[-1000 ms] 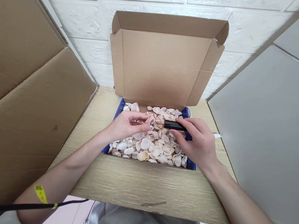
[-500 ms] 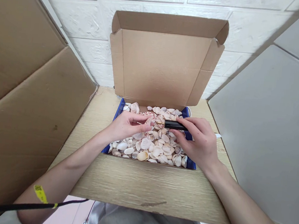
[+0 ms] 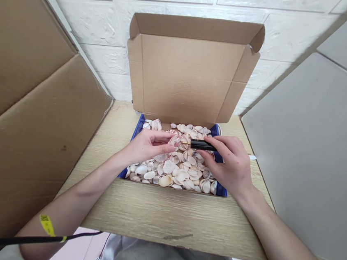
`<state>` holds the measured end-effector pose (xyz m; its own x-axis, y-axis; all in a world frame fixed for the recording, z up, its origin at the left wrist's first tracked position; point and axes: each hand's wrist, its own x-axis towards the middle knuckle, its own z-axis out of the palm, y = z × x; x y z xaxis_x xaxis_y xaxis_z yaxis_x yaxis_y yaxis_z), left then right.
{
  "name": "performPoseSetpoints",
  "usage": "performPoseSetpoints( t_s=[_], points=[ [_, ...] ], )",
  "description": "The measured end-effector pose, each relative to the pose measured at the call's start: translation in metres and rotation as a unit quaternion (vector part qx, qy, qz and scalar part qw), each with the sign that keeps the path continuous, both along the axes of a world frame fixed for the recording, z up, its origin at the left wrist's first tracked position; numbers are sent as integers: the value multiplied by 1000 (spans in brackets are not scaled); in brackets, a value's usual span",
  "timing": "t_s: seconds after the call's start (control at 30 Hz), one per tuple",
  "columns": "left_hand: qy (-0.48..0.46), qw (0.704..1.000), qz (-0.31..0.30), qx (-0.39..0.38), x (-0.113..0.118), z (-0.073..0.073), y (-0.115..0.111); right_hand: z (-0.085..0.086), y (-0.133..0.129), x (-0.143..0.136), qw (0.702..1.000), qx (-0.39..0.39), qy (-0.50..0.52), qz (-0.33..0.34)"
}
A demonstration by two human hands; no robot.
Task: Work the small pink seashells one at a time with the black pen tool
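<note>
Between the thumb and fingers of my left hand is a reddish-white seashell, partly covered by the fingertips. My right hand grips a black cylindrical mini drill with a brass-coloured tip, held level and pointing left at the shell. The tip is at or very near the shell; whether it touches, I cannot tell. Both hands are above a shallow blue-sided cardboard box full of loose seashells, mostly white and cream.
The box's raised lid leans towards the white brick wall. A cardboard panel walls the left side, and a grey-white panel the right. Along the lower left runs a black cable with a yellow tag, over the wooden table's front corner.
Almost nothing differs. The mini drill in my right hand has shifted very slightly left, while my left hand keeps the shell in the same place.
</note>
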<state>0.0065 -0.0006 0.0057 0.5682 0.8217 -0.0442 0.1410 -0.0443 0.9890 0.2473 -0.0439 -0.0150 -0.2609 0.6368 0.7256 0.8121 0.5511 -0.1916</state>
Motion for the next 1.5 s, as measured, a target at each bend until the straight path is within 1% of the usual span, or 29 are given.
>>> performPoseSetpoints(
  t_s=[0.13, 0.27, 0.43, 0.53, 0.67, 0.83, 0.93, 1.03, 1.3, 1.5],
  points=[
    [-2, 1000, 7, 0, 0, 0, 0, 1, 0, 0, 1000, 13, -4, 4],
    [16, 1000, 2, 6, -1, -2, 0, 2, 0, 0, 1000, 21, -3, 3],
    [25, 1000, -9, -15, -3, -6, 1, 2, 0, 1, 999, 33, -5, 7],
    [30, 999, -15, -11, -4, -9, 2, 1, 0, 1, 999, 34, -8, 3],
    [31, 999, -17, -5, -3, -7, 1, 0, 0, 1, 1000, 5, -17, 3],
    [29, 1000, 2, 3, -1, -1, 0, -1, -2, 2, 998, -48, -30, 9],
    [42, 999, -4, 18, -2, 1, 0, -1, -3, 2, 997, -58, -42, 16],
    [47, 999, -9, 22, -2, 0, 0, 0, -2, 1, 998, -37, -40, 19],
    [39, 999, -7, -2, -3, -5, 1, 3, 1, 2, 998, 44, -36, 39],
    [32, 999, -15, -23, -4, -8, 1, 5, 0, 1, 996, 72, -37, 33]
  ],
)
